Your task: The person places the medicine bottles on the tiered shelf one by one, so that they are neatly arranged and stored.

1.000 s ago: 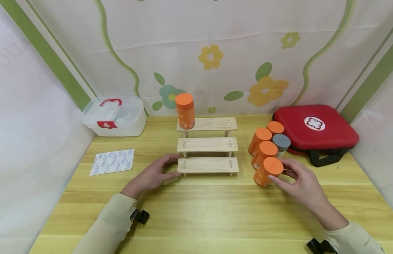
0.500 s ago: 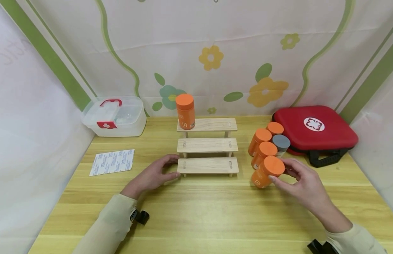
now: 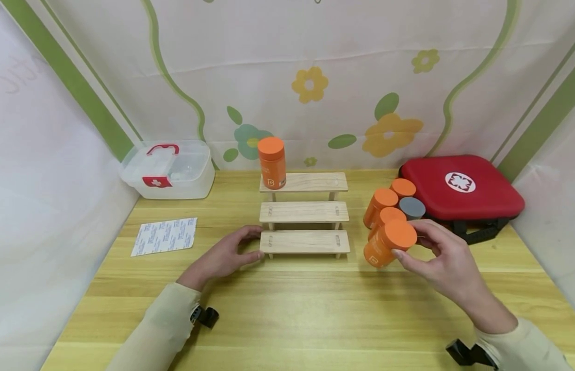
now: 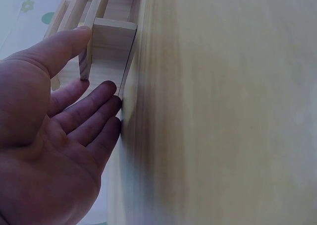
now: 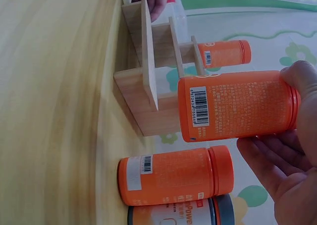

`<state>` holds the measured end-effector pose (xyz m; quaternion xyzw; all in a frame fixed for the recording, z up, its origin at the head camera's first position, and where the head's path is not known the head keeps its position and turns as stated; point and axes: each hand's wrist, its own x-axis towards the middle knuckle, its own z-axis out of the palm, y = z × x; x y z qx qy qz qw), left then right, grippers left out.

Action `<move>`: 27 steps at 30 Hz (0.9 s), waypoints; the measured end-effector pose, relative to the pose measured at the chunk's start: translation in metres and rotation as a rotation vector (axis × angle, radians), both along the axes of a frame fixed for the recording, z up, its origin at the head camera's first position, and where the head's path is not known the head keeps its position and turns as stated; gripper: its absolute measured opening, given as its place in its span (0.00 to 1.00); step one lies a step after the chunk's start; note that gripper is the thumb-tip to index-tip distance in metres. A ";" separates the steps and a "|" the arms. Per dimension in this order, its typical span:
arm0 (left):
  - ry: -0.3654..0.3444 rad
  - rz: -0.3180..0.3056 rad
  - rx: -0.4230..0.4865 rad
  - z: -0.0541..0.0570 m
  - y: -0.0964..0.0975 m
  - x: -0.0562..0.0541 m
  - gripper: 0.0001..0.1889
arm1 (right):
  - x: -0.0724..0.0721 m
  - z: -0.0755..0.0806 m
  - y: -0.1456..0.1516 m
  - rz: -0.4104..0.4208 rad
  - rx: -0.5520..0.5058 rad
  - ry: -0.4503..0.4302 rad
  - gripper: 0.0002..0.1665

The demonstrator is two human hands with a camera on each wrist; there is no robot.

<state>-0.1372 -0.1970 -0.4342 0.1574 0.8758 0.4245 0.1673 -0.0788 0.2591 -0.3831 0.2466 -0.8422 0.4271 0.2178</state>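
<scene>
A red case point(image 3: 487, 190) sits at right, a translucent box point(image 3: 192, 180) and printed sheet point(image 3: 164, 237) at left

Left hand point(image 3: 222, 256) loosely extended, right hand point(image 3: 447, 268) in a thumb-and-finger grip.
The left forearm point(image 3: 159, 319) slants inward, pale-sleeved; its palm shows in the wrist view, fingers point(image 4: 88, 110) nearly straight, thumb spread apart. The right forearm point(image 3: 519, 344), likewise sleeved, angles inward; the right thumb point(image 5: 299, 77) opposes the fingers, some partly hidden.
</scene>
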 end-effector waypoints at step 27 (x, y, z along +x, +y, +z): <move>-0.005 0.006 -0.004 -0.002 0.000 -0.001 0.35 | -0.044 0.035 -0.016 0.023 -0.044 0.054 0.37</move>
